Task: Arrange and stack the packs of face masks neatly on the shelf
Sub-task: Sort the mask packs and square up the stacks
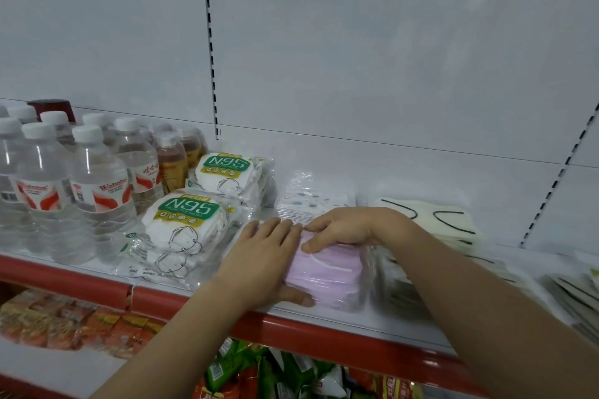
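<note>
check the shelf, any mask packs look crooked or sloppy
Yes. The front N95 pack lies tilted, its clear wrapper sprawling to the shelf edge. The cream masks with black loops at right are fanned out, not squared. Both hands, left hand and right hand, are on the pink pack.

shop | slotted shelf [324, 317] – bottled water [97, 185], N95 mask packs [184, 220], snacks [64, 321]
</note>
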The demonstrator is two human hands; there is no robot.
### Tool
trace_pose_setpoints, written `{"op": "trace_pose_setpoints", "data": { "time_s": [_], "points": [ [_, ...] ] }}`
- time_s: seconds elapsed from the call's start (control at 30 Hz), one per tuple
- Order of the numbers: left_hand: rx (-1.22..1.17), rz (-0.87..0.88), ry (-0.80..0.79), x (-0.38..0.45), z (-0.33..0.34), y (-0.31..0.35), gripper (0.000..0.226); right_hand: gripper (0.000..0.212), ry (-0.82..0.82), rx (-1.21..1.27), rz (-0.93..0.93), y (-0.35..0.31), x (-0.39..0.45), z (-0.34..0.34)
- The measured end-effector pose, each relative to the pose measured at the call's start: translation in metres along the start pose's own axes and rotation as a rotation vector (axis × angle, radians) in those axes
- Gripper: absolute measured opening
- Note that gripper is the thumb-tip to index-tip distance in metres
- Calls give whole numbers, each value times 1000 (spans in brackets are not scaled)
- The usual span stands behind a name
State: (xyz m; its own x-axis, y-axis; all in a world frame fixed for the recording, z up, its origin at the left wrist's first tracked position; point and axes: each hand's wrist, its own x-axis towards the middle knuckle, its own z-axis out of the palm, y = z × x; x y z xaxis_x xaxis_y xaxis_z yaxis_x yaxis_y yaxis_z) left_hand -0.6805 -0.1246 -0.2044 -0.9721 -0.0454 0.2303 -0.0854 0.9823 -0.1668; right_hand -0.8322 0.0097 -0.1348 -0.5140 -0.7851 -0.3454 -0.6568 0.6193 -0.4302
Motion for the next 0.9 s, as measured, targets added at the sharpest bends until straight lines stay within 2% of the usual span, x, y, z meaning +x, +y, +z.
{"op": "trace_pose_setpoints", "data": {
  "time_s": [0.03,0.1,0.33,0.43,0.7,0.9],
  "points": [
    [-2,19,8,0,0,0,130,77,-5,-42,28,1,2,0],
    [-14,57,19,0,1,0,129,72,-27,-85,59,1,5,0],
    [8,66,114,12,12,0,121,57,14,-210,-8,-4,-1,-1],
    [-1,23,44,11,10,1,125,49,39,-194,-43,-1,-5,-1],
    [-105,-3,63,2,-2,6,129,35,248,-83,-148,3,-26,-8],
    [-126,-4,79,3,-13,12,129,33,380,-40,-160,14,-44,-13]
  ]
}}
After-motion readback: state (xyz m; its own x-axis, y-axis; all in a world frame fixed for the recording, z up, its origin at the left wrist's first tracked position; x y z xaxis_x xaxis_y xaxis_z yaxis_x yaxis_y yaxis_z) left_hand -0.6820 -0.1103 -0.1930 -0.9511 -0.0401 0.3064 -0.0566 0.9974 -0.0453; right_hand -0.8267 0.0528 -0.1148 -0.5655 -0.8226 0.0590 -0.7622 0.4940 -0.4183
